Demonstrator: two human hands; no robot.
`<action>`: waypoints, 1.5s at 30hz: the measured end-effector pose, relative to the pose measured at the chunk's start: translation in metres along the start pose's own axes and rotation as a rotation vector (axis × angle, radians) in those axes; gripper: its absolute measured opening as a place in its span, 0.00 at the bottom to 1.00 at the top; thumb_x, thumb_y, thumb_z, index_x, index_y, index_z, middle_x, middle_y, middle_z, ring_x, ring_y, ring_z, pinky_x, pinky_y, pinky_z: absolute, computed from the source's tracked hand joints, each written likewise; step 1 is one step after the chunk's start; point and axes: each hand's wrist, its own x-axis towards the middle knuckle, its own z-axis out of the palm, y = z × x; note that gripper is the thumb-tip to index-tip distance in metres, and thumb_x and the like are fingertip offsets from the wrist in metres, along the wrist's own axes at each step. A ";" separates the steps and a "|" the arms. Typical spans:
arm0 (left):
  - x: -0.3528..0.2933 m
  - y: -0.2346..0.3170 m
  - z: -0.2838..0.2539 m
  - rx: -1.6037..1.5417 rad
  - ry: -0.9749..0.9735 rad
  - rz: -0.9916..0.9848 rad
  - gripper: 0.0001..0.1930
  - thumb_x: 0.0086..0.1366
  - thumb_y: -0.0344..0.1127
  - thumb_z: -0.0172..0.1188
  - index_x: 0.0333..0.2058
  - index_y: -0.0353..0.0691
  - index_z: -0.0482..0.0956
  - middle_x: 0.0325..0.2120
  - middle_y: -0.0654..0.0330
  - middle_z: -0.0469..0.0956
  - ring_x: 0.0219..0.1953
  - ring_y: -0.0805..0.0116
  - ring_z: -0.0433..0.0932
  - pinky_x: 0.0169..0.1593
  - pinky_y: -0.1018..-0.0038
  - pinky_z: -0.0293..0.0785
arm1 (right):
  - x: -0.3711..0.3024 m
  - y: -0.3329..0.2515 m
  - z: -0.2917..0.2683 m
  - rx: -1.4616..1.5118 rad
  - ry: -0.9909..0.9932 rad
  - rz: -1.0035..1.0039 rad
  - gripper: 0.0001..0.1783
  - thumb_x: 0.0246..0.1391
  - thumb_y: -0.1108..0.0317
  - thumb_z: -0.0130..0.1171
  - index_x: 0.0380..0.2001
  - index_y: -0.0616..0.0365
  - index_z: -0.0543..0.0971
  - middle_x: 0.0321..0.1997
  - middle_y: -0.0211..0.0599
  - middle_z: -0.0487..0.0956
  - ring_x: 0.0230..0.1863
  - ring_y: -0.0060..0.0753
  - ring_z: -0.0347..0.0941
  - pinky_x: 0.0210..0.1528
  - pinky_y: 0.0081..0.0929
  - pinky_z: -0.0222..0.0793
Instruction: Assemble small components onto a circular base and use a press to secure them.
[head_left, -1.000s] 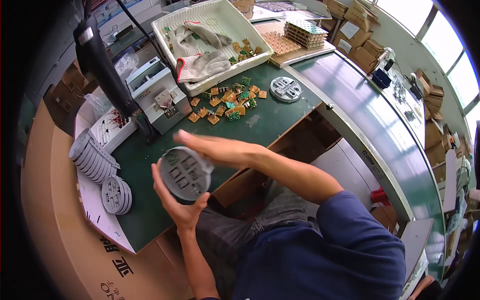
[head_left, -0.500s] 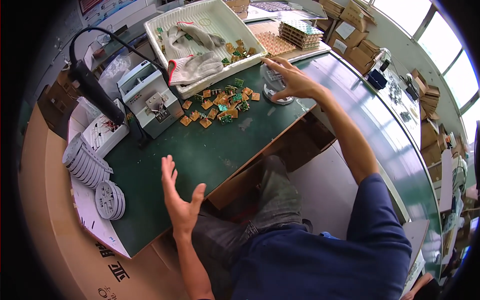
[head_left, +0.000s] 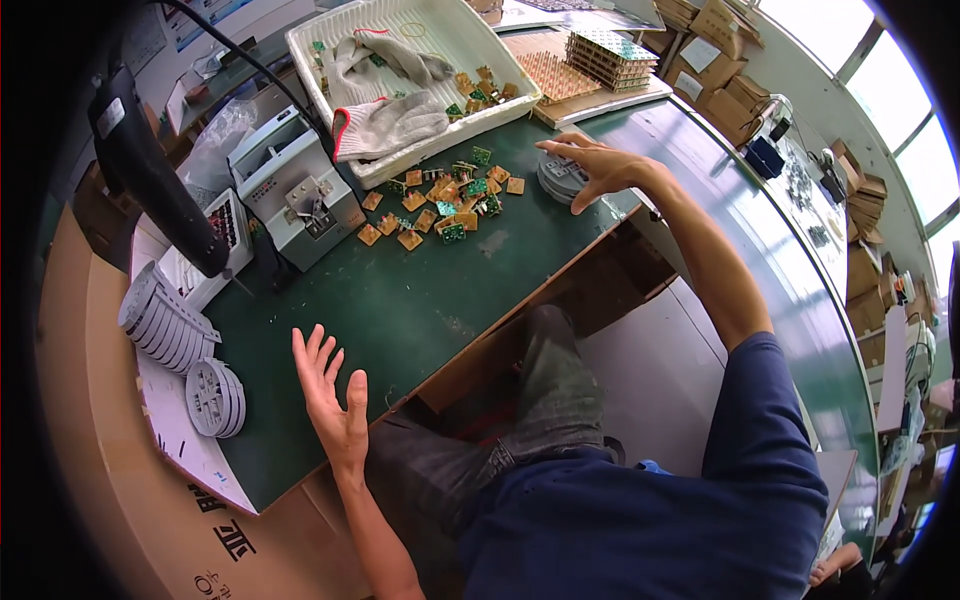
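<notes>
Head view | round grey disc (head_left: 560,180): near right front corner of desk (head_left: 400,300), below right hand (head_left: 622,170), no long axis | right fingers: wide around disc, firm grip I cannot tell | left hand (head_left: 338,412): farther, fingers wide, empty

A white tub (head_left: 470,131) sits at the back of the green bench (head_left: 400,300), pale, red-edged gloves (head_left: 400,128) inside it. A grey machine (head_left: 320,225) stands to its left; further left, a black tool (head_left: 150,165) slants down near a clear bag (head_left: 222,135), probably plastic, though blurred. Stacked panels (head_left: 610,65) lie right of the tub. Beyond, cartons (head_left: 715,35) are piled near the windows (head_left: 895,75).
</notes>
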 end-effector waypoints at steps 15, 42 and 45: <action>-0.019 0.017 -0.120 0.718 0.441 0.295 0.29 0.71 0.32 0.60 0.68 0.32 0.64 0.64 0.44 0.70 0.66 0.49 0.70 0.67 0.58 0.67 | -0.091 0.121 -0.017 -0.031 0.387 0.322 0.61 0.39 0.54 0.76 0.76 0.46 0.56 0.71 0.58 0.64 0.70 0.57 0.63 0.74 0.43 0.61; -0.013 0.053 -0.053 0.854 0.242 0.351 0.05 0.59 0.30 0.71 0.35 0.43 0.86 0.37 0.63 0.82 0.48 0.57 0.79 0.55 0.63 0.74 | 0.030 -0.163 0.101 0.015 0.703 -0.400 0.16 0.53 0.72 0.71 0.45 0.56 0.80 0.37 0.42 0.79 0.40 0.48 0.78 0.42 0.39 0.74; -0.009 0.029 -0.014 0.776 0.153 0.422 0.06 0.56 0.29 0.73 0.34 0.42 0.86 0.34 0.60 0.82 0.47 0.56 0.80 0.54 0.62 0.75 | 0.025 -0.163 0.102 0.049 0.641 -0.402 0.16 0.54 0.72 0.71 0.46 0.56 0.80 0.37 0.40 0.79 0.39 0.43 0.78 0.42 0.37 0.74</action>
